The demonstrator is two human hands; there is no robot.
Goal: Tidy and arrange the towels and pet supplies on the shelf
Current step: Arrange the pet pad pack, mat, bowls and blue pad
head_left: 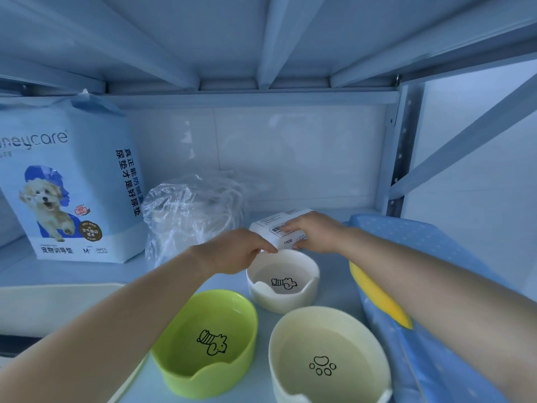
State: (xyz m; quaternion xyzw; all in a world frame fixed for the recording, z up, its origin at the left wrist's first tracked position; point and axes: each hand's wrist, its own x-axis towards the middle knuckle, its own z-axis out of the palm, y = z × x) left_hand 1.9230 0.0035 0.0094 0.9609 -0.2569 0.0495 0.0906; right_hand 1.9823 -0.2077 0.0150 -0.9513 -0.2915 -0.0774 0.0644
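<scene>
Head view: white box [271, 226] held in right grip [315, 232], behind white bowl [286, 304].

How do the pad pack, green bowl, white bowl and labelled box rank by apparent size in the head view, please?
1. pad pack
2. green bowl, though nearer the camera
3. white bowl
4. labelled box, partly hidden

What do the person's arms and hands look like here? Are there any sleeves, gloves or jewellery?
The left forearm and the right forearm are bare as far as the frame shows; no sleeve is visible. The left hand and the right hand wear no gloves. No watch, bracelet or ring can be seen.
</scene>
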